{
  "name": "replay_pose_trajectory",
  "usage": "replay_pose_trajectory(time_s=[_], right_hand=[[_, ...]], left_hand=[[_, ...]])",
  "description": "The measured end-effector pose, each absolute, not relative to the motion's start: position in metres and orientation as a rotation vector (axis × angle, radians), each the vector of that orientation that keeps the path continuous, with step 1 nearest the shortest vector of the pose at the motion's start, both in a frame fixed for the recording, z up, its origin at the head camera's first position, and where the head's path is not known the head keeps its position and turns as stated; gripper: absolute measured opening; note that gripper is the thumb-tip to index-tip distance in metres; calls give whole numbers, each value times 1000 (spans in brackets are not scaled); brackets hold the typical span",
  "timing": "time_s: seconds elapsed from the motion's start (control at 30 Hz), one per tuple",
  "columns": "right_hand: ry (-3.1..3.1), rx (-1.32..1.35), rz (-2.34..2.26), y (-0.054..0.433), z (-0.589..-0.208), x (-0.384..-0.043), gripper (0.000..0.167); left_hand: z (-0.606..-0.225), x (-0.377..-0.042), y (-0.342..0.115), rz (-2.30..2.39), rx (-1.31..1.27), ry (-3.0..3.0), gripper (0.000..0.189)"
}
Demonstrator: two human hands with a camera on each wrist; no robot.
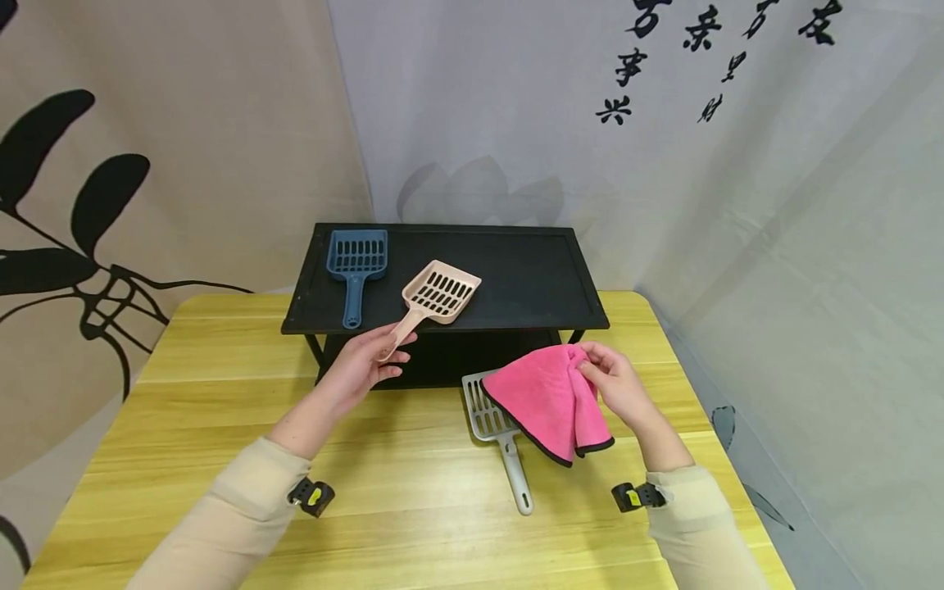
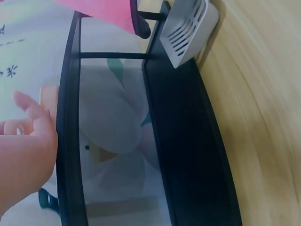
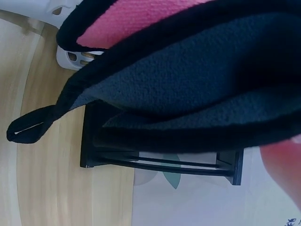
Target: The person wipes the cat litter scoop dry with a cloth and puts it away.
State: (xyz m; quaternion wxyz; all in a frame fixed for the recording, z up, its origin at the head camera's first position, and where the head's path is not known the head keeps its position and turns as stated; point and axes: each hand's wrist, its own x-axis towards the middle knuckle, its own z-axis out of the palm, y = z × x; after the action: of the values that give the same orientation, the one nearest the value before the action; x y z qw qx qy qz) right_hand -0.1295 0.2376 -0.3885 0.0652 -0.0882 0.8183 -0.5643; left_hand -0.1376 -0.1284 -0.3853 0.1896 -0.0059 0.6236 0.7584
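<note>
My left hand [image 1: 361, 365] pinches the handle of a beige slotted litter scoop [image 1: 441, 292], held over the front edge of a black shelf [image 1: 516, 279]. In the left wrist view that scoop is mostly hidden behind the shelf edge. My right hand [image 1: 615, 383] grips a pink cloth [image 1: 549, 397] with black edging by its top; the cloth hangs down in folds, and its dark underside [image 3: 188, 70] fills the right wrist view. Partly behind the cloth is a grey litter scoop [image 1: 490, 414], its handle toward me. A blue litter scoop [image 1: 357, 254] lies on the shelf top at the left.
The two-tier black shelf stands at the back of a wooden table [image 1: 221, 393], its lower tier [image 2: 188, 141] near the table surface. Behind it hangs a pale curtain [image 1: 472, 106] with black writing and leaf drawings.
</note>
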Motion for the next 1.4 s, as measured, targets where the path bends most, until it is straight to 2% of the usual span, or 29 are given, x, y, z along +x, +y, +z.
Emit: replay_pose_trajectory(time_s=[0.17,0.4,1.1,1.4], right_hand=[[2469,-268,-1692,239,-389,-130,24],[2461,-278,-1702,240,-391,-131,25],[2475,-248,-1677,242,-394,-128,24],[2465,-262,-1685,242,-395,-128,25]], left_hand=[[-385,-133,-135,2108,-12,1745,55],[-386,-132,-139,2113,-26,1653,49],[-386,-146,-114,2185,-166,1558,50],[-387,-145,-116,1995,-82,1641,47]])
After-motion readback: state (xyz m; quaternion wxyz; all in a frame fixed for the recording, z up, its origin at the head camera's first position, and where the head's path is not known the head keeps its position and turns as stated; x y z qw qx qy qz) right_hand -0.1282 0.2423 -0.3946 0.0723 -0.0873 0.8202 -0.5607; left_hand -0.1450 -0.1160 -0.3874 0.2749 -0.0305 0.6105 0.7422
